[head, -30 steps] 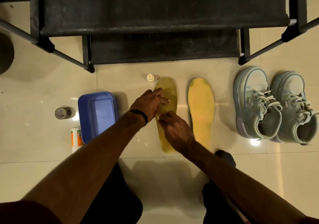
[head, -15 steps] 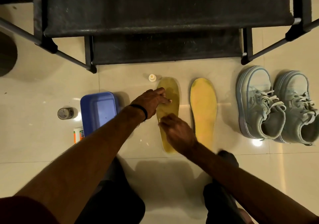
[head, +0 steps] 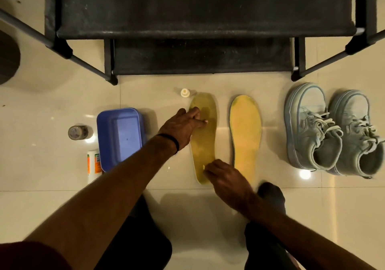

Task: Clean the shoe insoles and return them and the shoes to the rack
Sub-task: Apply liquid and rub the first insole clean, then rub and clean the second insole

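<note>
— What's being worked on?

— The left insole (head: 203, 136), lying flat on the floor tiles in front of the rack (head: 204, 30), just beside the other insole (head: 245, 136). The left hand (head: 183, 126) is pressing on its toe half with the fingers mostly straight, gripping nothing. The right hand (head: 226, 178) is resting at the heel end, fingers curled; something pale may be pinched there, but I cannot tell.

— And the shoes?

— The shoes (head: 331, 130) are sitting side by side on the floor to the right, well apart from the hands.

— How's that insole going to handle?

— Light and floppy, I'd judge, and it's looking wet and glossy, so probably slippery. It's needing one hand pinning it while the other rubs. For lifting, I'd be taking it by the heel edge or pinching both long edges.

— Supplies?

— A blue tub (head: 119, 136), a white bottle (head: 94, 163) and a small cap (head: 184, 93) are sitting near it.
</note>
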